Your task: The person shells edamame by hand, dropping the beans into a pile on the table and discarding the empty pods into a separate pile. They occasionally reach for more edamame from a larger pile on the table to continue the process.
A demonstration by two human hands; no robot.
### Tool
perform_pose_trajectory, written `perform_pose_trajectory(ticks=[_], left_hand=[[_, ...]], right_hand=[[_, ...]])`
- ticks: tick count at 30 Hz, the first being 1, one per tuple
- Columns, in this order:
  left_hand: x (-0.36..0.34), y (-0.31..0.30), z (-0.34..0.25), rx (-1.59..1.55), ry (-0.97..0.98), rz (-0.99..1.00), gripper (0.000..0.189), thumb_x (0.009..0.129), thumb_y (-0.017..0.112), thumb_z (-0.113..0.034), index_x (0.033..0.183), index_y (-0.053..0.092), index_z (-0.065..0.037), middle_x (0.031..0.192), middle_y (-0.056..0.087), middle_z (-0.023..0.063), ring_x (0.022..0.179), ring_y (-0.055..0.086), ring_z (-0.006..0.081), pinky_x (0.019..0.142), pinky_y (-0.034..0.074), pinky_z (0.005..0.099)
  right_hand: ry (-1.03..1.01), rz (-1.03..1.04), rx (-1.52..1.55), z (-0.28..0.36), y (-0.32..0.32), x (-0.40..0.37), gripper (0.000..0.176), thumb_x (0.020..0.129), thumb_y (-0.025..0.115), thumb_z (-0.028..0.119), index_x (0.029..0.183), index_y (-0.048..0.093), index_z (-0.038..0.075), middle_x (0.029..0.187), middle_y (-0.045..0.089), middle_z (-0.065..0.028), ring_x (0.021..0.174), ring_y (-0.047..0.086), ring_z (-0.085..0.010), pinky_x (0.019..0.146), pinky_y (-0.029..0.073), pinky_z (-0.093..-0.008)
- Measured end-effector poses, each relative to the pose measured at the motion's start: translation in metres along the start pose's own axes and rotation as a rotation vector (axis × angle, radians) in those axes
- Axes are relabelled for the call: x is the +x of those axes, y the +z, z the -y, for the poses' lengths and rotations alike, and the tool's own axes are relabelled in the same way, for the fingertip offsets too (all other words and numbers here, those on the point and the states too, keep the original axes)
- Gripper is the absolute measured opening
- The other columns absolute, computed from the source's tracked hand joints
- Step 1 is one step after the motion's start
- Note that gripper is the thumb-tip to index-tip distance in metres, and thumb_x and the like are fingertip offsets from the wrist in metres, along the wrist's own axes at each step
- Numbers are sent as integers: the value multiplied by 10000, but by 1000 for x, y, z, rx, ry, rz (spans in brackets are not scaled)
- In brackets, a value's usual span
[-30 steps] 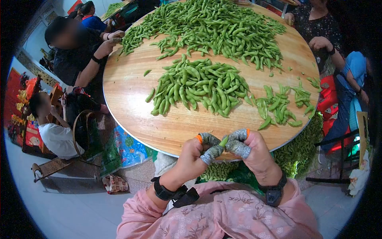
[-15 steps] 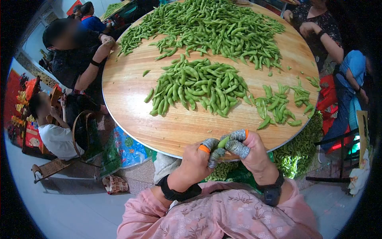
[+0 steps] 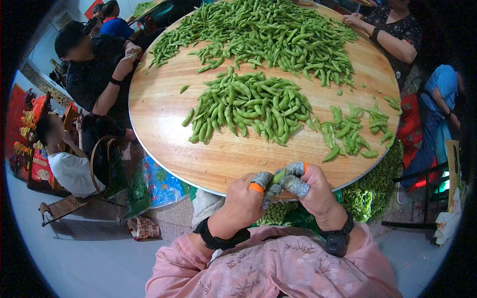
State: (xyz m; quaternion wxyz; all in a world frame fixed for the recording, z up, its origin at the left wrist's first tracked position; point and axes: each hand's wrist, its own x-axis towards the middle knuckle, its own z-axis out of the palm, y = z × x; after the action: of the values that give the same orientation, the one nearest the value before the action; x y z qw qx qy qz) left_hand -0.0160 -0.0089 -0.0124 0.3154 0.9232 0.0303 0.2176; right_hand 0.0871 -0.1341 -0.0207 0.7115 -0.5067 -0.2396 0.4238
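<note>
Between the fingertips of both my hands is one green soybean pod (image 3: 277,178), partly covered by the fingers. My left hand (image 3: 242,201) is closed on its near left end. My right hand (image 3: 317,191) pinches it from the other side. Grey knit sleeves with orange bands cover some thumbs and fingers. Both hands are at the near edge of the round wooden table (image 3: 169,141). Beyond them lies a small heap of soybean pods (image 3: 248,107), with flatter, looser pods (image 3: 348,131) to its right.
A large pile of pods (image 3: 268,35) covers the table's far side. People sit around it, one person's hands (image 3: 355,21) at the far right edge. Below the table are more beans (image 3: 370,198) and a blue plastic bag (image 3: 161,184). A wooden chair (image 3: 69,203) stands at left.
My hands stay together on the pod with only a slight shift of the fingers. The person at the far right has leaned in and brought both hands together at the table edge.
</note>
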Motion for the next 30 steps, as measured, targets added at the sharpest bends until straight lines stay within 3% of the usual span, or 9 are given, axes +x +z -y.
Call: perform_pose_trajectory(ticks=[5, 7, 11, 13, 19, 22, 23, 25, 30], left_hand=[[0, 5, 0, -245, -149, -78, 82, 730, 520, -57, 794, 509, -6, 637, 523, 140, 591, 524, 309, 526, 411, 338], [2, 4, -2, -529, -303, -66, 116, 800, 458, -101, 753, 509, -7, 610, 502, 118, 558, 508, 259, 515, 395, 305], [0, 5, 6, -664, -391, 7, 195, 849, 417, -147, 740, 506, -12, 589, 491, 58, 538, 481, 181, 503, 375, 267], [-2, 10, 10, -1013, -498, 17, 215, 858, 427, -178, 727, 501, -25, 572, 463, -5, 536, 442, 101, 483, 353, 228], [-2, 6, -1, -1139, -758, 55, 204, 861, 435, -198, 731, 484, -48, 584, 400, -36, 542, 368, 41, 463, 309, 177], [-4, 1, 1, -1053, -650, 111, 74, 828, 482, -118, 843, 503, -48, 759, 519, 2, 692, 500, 108, 608, 424, 221], [-3, -1, 1, -1053, -649, 112, 74, 828, 482, -118, 843, 503, -48, 759, 519, 2, 692, 500, 108, 608, 424, 221], [1, -4, 2, -754, -389, 136, 87, 817, 505, -99, 873, 512, -33, 772, 527, 4, 719, 495, 90, 622, 409, 211], [7, -4, 0, -788, -387, 186, 107, 813, 509, -96, 861, 512, -1, 771, 532, 7, 721, 476, 71, 636, 399, 206]], right_hand=[[-110, -3, -149, 6, 3, 0, 95, 779, 532, 22, 849, 564, -34, 796, 589, -40, 734, 537, -99, 668, 435, -227], [-183, 34, -249, 3, -1, 0, 94, 766, 534, 5, 846, 567, -32, 789, 579, -45, 733, 534, -102, 653, 436, -235], [-237, 64, -343, 7, -5, 1, 108, 732, 569, 16, 834, 567, -18, 777, 570, -66, 724, 548, -131, 649, 439, -249], [-391, 129, -586, 9, -7, 2, 105, 699, 593, -3, 795, 551, -8, 761, 541, -55, 677, 525, -132, 624, 417, -228], [-396, 132, -690, 20, -5, 2, 158, 696, 612, 51, 834, 560, -9, 772, 578, -79, 713, 567, -160, 652, 448, -261], [-140, 44, -344, 15, -2, 0, 120, 726, 583, 28, 832, 561, -24, 777, 590, -63, 704, 552, -112, 636, 447, -244], [-141, 43, -344, 15, -3, 0, 120, 726, 583, 28, 832, 561, -24, 777, 590, -63, 704, 552, -112, 636, 447, -244], [-114, -18, -395, 15, -5, 0, 91, 748, 539, -5, 831, 562, -37, 785, 593, -56, 703, 532, -80, 622, 441, -224], [-100, 15, -418, 23, 0, -2, 100, 743, 515, -24, 829, 565, -36, 760, 589, -51, 702, 530, -83, 622, 436, -222]])
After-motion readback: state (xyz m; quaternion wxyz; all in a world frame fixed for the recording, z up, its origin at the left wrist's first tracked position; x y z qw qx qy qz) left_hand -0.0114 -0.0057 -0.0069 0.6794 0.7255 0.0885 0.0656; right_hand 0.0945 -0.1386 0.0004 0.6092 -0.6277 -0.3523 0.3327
